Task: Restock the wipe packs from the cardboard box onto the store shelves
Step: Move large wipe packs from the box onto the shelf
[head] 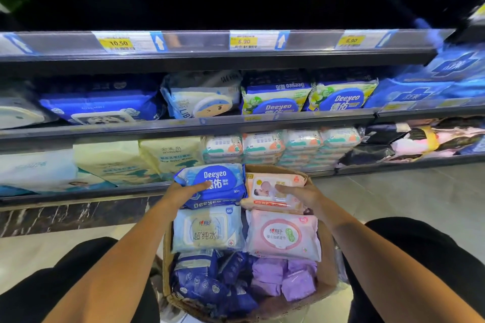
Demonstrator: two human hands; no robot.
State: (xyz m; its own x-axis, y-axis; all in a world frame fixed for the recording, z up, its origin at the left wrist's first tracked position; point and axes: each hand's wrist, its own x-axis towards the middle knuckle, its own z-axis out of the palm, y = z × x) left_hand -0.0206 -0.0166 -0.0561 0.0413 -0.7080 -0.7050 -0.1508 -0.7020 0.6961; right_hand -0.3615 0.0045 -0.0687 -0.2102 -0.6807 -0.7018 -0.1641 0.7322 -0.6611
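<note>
**Wipe Packs in the Box: Both Hands on the Far Row**

1. Shelves. The shelves (210, 123) fill the upper half of the view in three visible tiers. The top rail carries yellow price tags (117, 43) and blue arrow markers. The middle tier holds blue, white and green-and-blue wipe packs lying on their backs. The lowest tier holds pale yellow packs at left and a stacked block of small white packs at centre.

2. Floor. A pale tiled floor (393, 191) lies below the shelves, with a dark marbled plinth under the lowest tier.

3. Cardboard box. The cardboard box (326, 265) stands open on the floor between the person's knees, just in front of the lowest shelf. It is filled with wipe packs in three rows.

4. Box contents.
   - Near row: dark blue packs (204, 286) at left, purple packs (283, 278) at right.
   - Middle row: a light blue pack (207, 231) at left, a pink pack (283, 236) at right.
   - Far row: a blue pack (217, 183) at left, a peach pack (278, 186) at right.

5. Hands. The left hand (181, 193) grips the left edge of the blue pack, thumb on top. The right hand (301, 193) rests on the peach pack, fingers spread flat across its top; whether it grips the pack cannot be told.
</note>
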